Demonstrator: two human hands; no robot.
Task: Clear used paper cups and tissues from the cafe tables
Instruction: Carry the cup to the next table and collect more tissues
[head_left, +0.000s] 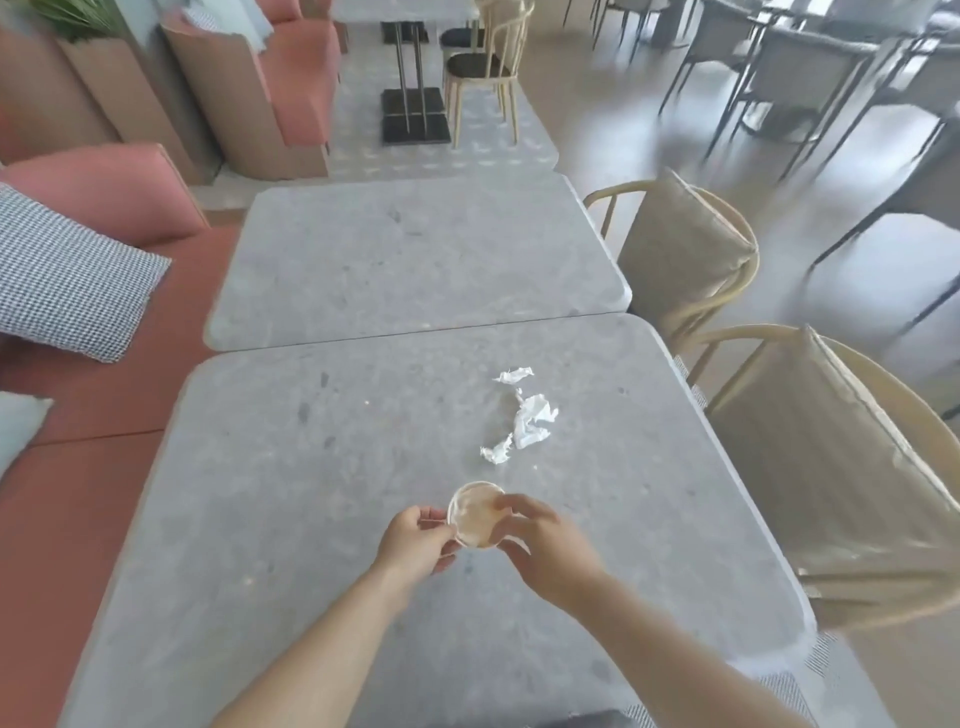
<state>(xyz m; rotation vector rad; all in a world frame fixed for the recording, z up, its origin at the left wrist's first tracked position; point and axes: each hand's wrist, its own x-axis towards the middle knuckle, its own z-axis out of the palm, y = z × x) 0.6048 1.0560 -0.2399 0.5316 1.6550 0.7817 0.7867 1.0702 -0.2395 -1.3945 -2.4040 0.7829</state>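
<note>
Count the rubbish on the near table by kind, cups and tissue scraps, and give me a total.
Cups: 1, the cup held between the left hand and right hand.
Tissue scraps: 3.
Total: 4.

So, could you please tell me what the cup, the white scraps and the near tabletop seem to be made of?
Cup: probably paper, matte, with a thin pale rim and brown-stained inside. Scraps: tissue or thin paper, crumpled and torn. Near tabletop: grey speckled stone or terrazzo look, dull finish; could be laminate.
</note>
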